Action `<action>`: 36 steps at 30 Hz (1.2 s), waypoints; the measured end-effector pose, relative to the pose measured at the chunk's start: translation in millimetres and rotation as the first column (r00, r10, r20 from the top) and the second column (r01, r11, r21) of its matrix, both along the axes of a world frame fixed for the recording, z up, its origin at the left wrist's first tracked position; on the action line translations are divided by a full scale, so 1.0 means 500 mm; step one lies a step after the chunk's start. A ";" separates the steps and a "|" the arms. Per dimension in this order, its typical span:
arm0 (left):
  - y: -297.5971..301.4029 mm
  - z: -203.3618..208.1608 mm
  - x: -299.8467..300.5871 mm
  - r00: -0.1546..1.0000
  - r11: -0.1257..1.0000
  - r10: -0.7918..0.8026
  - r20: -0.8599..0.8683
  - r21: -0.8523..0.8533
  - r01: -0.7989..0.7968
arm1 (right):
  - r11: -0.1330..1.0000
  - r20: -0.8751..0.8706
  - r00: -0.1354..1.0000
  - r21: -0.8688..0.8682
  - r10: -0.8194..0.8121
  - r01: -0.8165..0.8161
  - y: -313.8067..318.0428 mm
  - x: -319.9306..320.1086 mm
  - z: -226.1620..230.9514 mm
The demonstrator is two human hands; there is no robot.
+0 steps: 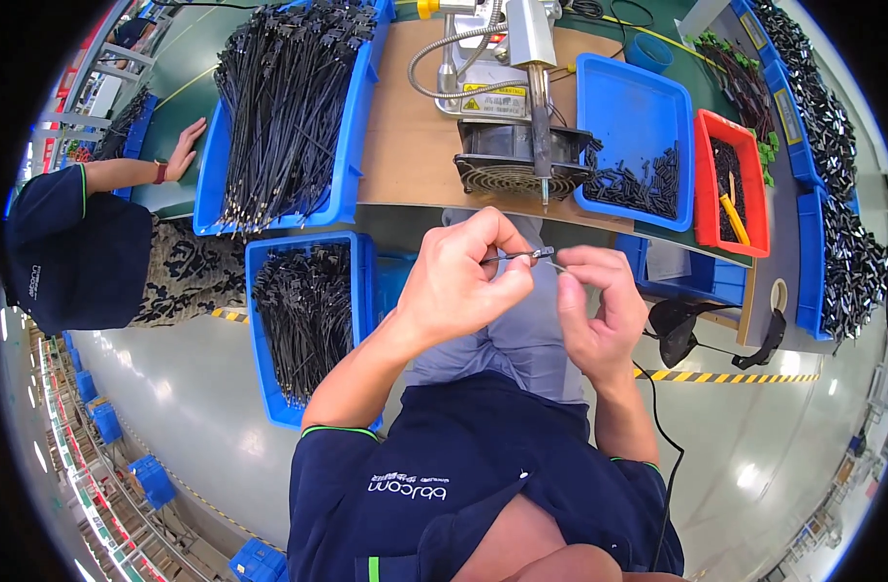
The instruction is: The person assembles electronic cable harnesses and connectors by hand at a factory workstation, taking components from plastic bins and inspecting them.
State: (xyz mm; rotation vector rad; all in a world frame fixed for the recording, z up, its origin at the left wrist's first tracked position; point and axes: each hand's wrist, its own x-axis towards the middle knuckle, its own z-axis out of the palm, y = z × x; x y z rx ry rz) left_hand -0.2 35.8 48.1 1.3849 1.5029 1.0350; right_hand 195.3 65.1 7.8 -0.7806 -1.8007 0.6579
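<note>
Above my lap, my left hand [468, 281] pinches a thin black cable with a small dark connector end [539, 254] between thumb and forefinger. The connector end points right, toward my other hand. My right hand [604, 308] is closed, its thumb and curled forefinger close together beside the connector end. A thin light strand seems to run between those fingertips; what they hold is too small to make out. Just beyond both hands, over the table edge, stands a bench device with a downward metal rod [540, 136] and a black fan [516, 160] beside it.
Bundled black cables fill a blue bin [347, 145] on the table and a lower blue bin [259, 320] at left. A blue tray [633, 97] holds short black tubes. At right are a red bin [706, 209] with a yellow-handled tool and blue bins [809, 262] of black parts. Another person's hand [184, 150] rests at far left.
</note>
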 end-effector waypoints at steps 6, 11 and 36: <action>0.011 0.010 0.005 0.997 0.996 0.018 -0.071 0.094 -0.011 | 0.999 -0.034 0.999 0.028 -0.028 0.029 0.008 -0.030 0.000; 0.024 0.016 0.003 0.995 0.998 0.016 -0.103 0.055 -0.010 | 0.997 -0.037 0.997 0.044 -0.064 0.065 0.017 -0.038 0.002; 0.072 0.044 -0.012 0.970 0.992 -0.008 -0.243 0.117 0.037 | 0.976 -0.042 0.981 0.095 -0.192 0.195 0.050 -0.073 0.013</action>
